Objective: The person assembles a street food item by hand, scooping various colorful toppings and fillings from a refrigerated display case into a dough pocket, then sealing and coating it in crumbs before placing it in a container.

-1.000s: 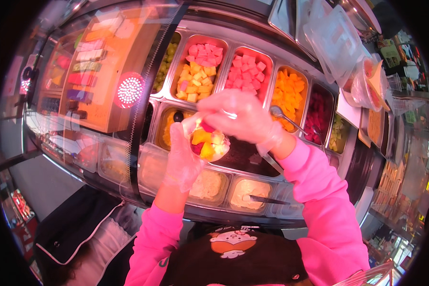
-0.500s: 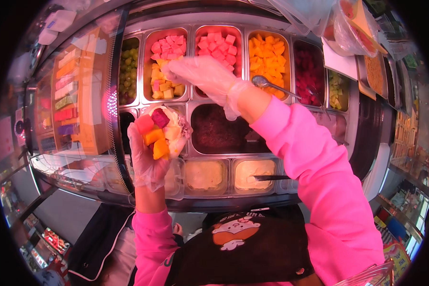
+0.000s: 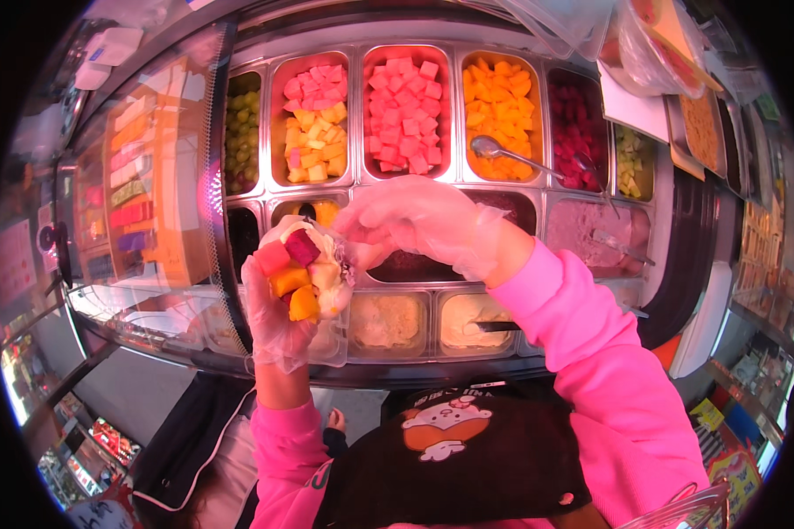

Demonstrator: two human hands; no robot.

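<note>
My left hand (image 3: 276, 322), in a clear glove, grips a dessert of whitish cream (image 3: 330, 278) topped with fruit cubes. On it sit a pink-red cube (image 3: 272, 258), a dark red cube (image 3: 302, 249) and orange pieces (image 3: 303, 303). Whatever container is under it is hidden by the toppings and my fingers. My right hand (image 3: 415, 227), gloved too, is beside the dessert's right edge with its fingers curled together. The fingertips are partly hidden, so what they pinch cannot be made out. Behind it lies a pan of dark filling (image 3: 406, 266), mostly covered by the hand.
Along the back stand metal pans of green fruit, pink and yellow cubes (image 3: 316, 132), pink cubes (image 3: 406, 115), orange cubes with a spoon (image 3: 494, 148), and dark red fruit. A purple paste pan (image 3: 591, 231) is right. Cream tubs (image 3: 388, 324) line the front. A glass panel (image 3: 141, 194) rises left.
My right hand has moved from the yellow cubes toward me, to the dessert's right side, uncovering the pink and yellow pans. The dessert stays in my left hand, nearly in place.
</note>
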